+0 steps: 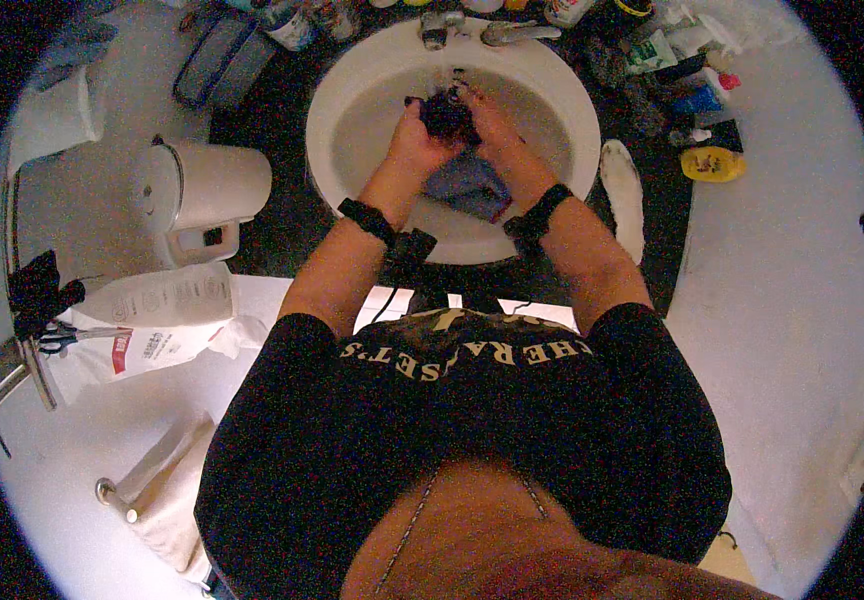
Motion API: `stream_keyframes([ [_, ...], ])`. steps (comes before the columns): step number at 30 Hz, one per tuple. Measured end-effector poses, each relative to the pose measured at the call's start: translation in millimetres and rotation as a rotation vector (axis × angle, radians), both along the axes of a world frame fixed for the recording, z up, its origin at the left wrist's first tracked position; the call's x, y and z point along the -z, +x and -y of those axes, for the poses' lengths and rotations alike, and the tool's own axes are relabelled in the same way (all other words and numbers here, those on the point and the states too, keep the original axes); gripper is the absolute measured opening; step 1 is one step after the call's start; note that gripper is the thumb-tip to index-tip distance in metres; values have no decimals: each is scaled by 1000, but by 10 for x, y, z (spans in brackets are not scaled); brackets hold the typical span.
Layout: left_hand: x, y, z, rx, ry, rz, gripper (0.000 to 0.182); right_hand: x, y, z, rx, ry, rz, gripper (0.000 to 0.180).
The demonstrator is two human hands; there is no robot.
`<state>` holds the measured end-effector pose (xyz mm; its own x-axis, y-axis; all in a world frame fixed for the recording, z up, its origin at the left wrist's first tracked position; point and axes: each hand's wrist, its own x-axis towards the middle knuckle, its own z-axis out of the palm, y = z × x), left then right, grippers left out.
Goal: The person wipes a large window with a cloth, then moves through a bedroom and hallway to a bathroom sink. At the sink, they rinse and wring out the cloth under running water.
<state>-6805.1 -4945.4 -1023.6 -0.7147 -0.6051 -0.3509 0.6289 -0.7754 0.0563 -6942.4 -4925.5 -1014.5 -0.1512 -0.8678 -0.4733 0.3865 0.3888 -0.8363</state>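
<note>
Over a white washbasin [319, 142], my left hand [418, 142] and my right hand [490, 124] grip a dark wet cloth item [447, 112] between them. Its near end, a blue-grey piece of fabric [469, 184], hangs toward the basin floor; whether it is one piece with the dark part, I cannot tell. The metal faucet [434, 34] stands just beyond my hands, and a stream of water seems to fall from it onto the cloth. A faucet lever [518, 33] sits to its right. Both wrists wear black bands.
Left of the basin are a white lidded pitcher [214, 184], scissors [64, 339] and a white plastic package [169, 349]. A pale insole-shaped object [621, 199] lies on the dark counter's right side. Beyond it are a yellow bottle [713, 163] and several tubes. A grey-blue case [225, 60] lies back left.
</note>
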Motion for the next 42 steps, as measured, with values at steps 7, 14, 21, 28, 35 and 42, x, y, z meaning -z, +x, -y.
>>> stream_keyframes([
  [7,-156,-144,-190,-120,77,245,38,433,380,158,124,82,-762,38],
  [14,36,108,-153,-82,-108,109,32,950,833,122,58,-157,-808,41],
  [21,377,134,-157,-124,-36,230,29,671,834,-91,-85,-64,-589,47],
  [28,-155,-85,-357,-80,72,476,28,311,427,22,47,116,-497,37],
  [35,-114,22,-214,-71,-122,290,30,512,435,119,-144,-28,-548,46],
  [42,-95,41,-239,-181,22,400,30,-11,659,-121,-120,30,-301,41],
])
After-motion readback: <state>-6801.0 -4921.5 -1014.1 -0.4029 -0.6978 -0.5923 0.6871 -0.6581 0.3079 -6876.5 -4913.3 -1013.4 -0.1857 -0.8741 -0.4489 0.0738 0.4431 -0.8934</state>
